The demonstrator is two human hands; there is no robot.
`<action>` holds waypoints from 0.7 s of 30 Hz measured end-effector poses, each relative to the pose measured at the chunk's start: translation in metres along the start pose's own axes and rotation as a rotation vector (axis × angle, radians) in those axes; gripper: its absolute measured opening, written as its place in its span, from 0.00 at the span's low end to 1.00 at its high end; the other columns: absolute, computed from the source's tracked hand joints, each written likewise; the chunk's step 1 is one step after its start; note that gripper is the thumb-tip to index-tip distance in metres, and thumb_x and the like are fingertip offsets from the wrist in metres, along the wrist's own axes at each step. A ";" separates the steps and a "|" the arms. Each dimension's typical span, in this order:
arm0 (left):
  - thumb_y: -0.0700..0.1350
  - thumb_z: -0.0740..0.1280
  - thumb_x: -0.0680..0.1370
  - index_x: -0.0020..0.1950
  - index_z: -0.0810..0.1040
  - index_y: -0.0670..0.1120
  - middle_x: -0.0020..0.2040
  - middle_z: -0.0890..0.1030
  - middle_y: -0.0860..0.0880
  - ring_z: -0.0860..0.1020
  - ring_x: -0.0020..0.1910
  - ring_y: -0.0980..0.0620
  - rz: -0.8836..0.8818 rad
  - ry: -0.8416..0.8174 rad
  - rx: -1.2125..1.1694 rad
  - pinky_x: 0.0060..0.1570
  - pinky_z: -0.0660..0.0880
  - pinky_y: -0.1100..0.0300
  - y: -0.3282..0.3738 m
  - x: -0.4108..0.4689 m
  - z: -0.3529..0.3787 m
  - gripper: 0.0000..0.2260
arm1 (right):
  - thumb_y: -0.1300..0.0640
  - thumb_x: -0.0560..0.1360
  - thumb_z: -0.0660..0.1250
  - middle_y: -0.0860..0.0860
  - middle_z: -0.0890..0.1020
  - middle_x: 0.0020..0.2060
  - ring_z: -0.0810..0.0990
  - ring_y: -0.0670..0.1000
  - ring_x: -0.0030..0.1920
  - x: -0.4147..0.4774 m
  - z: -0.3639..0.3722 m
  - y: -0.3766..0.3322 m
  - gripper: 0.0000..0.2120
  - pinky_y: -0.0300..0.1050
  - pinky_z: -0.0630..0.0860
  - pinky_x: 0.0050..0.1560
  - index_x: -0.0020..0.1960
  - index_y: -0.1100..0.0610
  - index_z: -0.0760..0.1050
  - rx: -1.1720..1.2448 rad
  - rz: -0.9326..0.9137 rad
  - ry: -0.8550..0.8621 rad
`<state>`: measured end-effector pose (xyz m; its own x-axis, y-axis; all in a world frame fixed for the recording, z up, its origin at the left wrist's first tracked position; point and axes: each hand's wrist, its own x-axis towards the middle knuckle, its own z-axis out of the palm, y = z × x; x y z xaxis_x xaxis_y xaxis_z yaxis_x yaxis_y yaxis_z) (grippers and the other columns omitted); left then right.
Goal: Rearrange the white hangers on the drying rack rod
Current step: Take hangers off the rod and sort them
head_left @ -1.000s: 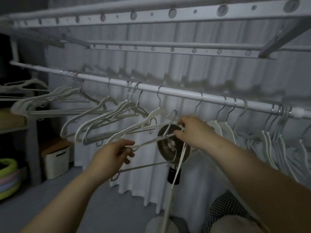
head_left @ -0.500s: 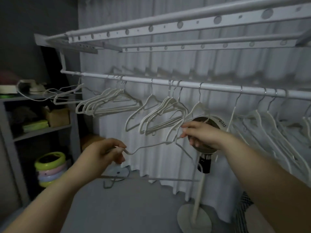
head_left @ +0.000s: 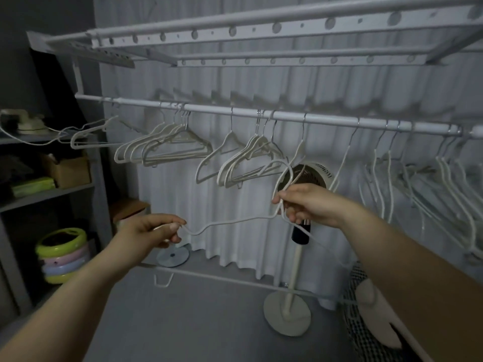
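1. head view: i see one white hanger stretched between both hands, below the rod (its bottom bar sags low).
2. left hand pinches one end; right hand grips the other.
3. other hangers hang on the rod, with a fan behind.

Nothing here can be read. The only thing that looks like lettering is a small dark marking on the white rim of the standing fan behind the rod. The room is too dim and the marking too blurred to make out any letters or numbers.
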<state>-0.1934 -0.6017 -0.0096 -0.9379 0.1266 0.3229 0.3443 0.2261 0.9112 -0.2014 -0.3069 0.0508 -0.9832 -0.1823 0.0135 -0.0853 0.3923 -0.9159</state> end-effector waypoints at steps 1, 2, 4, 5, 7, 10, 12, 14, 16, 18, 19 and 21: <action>0.34 0.63 0.75 0.40 0.80 0.46 0.28 0.82 0.54 0.78 0.32 0.58 -0.009 0.015 0.005 0.32 0.74 0.74 -0.002 0.002 0.002 0.10 | 0.60 0.79 0.56 0.46 0.77 0.19 0.73 0.40 0.20 -0.003 0.000 -0.001 0.11 0.31 0.69 0.22 0.42 0.58 0.75 0.002 -0.010 0.003; 0.35 0.65 0.74 0.43 0.81 0.45 0.34 0.82 0.52 0.78 0.36 0.57 -0.015 0.026 0.036 0.35 0.74 0.72 -0.004 0.004 0.004 0.08 | 0.60 0.79 0.56 0.47 0.78 0.20 0.73 0.40 0.20 -0.007 0.000 -0.003 0.11 0.31 0.70 0.22 0.42 0.58 0.75 0.000 -0.018 0.009; 0.37 0.66 0.74 0.51 0.80 0.43 0.46 0.81 0.48 0.77 0.44 0.55 -0.042 0.030 0.180 0.48 0.71 0.66 -0.008 0.008 0.010 0.08 | 0.62 0.78 0.58 0.48 0.79 0.21 0.74 0.41 0.21 -0.014 0.000 -0.004 0.09 0.32 0.72 0.23 0.42 0.58 0.76 -0.008 -0.028 0.031; 0.37 0.66 0.74 0.55 0.79 0.41 0.51 0.80 0.46 0.77 0.47 0.53 -0.066 0.018 0.246 0.52 0.69 0.62 -0.010 0.011 0.013 0.10 | 0.62 0.77 0.59 0.49 0.79 0.21 0.75 0.42 0.21 -0.017 0.000 -0.004 0.08 0.32 0.72 0.23 0.42 0.58 0.76 -0.008 -0.031 0.048; 0.38 0.66 0.74 0.60 0.75 0.40 0.56 0.79 0.43 0.76 0.51 0.50 -0.103 -0.023 0.323 0.53 0.69 0.59 -0.014 0.015 0.020 0.15 | 0.62 0.76 0.61 0.49 0.79 0.21 0.75 0.42 0.21 -0.022 0.000 -0.004 0.07 0.32 0.73 0.23 0.41 0.58 0.76 -0.023 -0.029 0.073; 0.40 0.65 0.75 0.60 0.75 0.41 0.57 0.79 0.43 0.74 0.48 0.52 -0.087 -0.058 0.373 0.50 0.67 0.60 -0.015 0.016 0.035 0.14 | 0.62 0.75 0.63 0.49 0.78 0.22 0.77 0.42 0.21 -0.031 0.002 -0.002 0.07 0.32 0.73 0.23 0.39 0.59 0.75 -0.066 -0.005 0.098; 0.42 0.65 0.76 0.58 0.77 0.43 0.54 0.80 0.45 0.74 0.47 0.54 -0.039 -0.116 0.397 0.49 0.67 0.63 -0.013 0.016 0.047 0.11 | 0.61 0.76 0.63 0.51 0.77 0.25 0.77 0.43 0.21 -0.035 0.004 0.001 0.08 0.33 0.74 0.23 0.38 0.59 0.74 -0.060 0.018 0.151; 0.43 0.65 0.76 0.53 0.79 0.46 0.49 0.81 0.48 0.75 0.45 0.56 -0.004 -0.183 0.359 0.45 0.69 0.64 -0.008 0.014 0.060 0.08 | 0.61 0.75 0.63 0.54 0.77 0.26 0.78 0.44 0.21 -0.036 0.007 0.005 0.08 0.34 0.75 0.23 0.37 0.61 0.72 -0.030 0.031 0.216; 0.43 0.65 0.76 0.50 0.79 0.47 0.43 0.79 0.51 0.76 0.42 0.57 0.020 -0.244 0.307 0.43 0.68 0.66 -0.001 0.010 0.074 0.05 | 0.62 0.75 0.63 0.56 0.76 0.28 0.78 0.44 0.21 -0.035 0.011 0.009 0.09 0.34 0.75 0.22 0.37 0.61 0.71 -0.011 0.043 0.274; 0.43 0.65 0.76 0.48 0.78 0.48 0.40 0.79 0.53 0.76 0.41 0.58 0.041 -0.310 0.256 0.42 0.70 0.68 0.004 0.006 0.085 0.04 | 0.62 0.75 0.63 0.57 0.76 0.29 0.78 0.44 0.20 -0.032 0.015 0.013 0.09 0.34 0.75 0.21 0.36 0.61 0.70 -0.040 0.057 0.308; 0.43 0.64 0.76 0.46 0.77 0.49 0.39 0.79 0.54 0.77 0.39 0.59 0.049 -0.341 0.233 0.40 0.71 0.72 0.006 0.004 0.088 0.03 | 0.62 0.75 0.63 0.57 0.76 0.29 0.78 0.43 0.20 -0.031 0.016 0.014 0.10 0.34 0.74 0.21 0.36 0.61 0.70 -0.072 0.064 0.313; 0.45 0.63 0.77 0.44 0.77 0.50 0.38 0.79 0.56 0.77 0.37 0.62 0.047 -0.389 0.181 0.35 0.71 0.77 0.009 -0.001 0.094 0.04 | 0.61 0.76 0.63 0.56 0.76 0.29 0.78 0.43 0.20 -0.028 0.018 0.016 0.10 0.34 0.74 0.21 0.36 0.60 0.69 -0.132 0.076 0.308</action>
<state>-0.1854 -0.5092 -0.0258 -0.8471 0.4879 0.2106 0.4204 0.3727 0.8272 -0.1721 -0.3119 0.0281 -0.9885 0.1246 0.0858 -0.0101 0.5111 -0.8595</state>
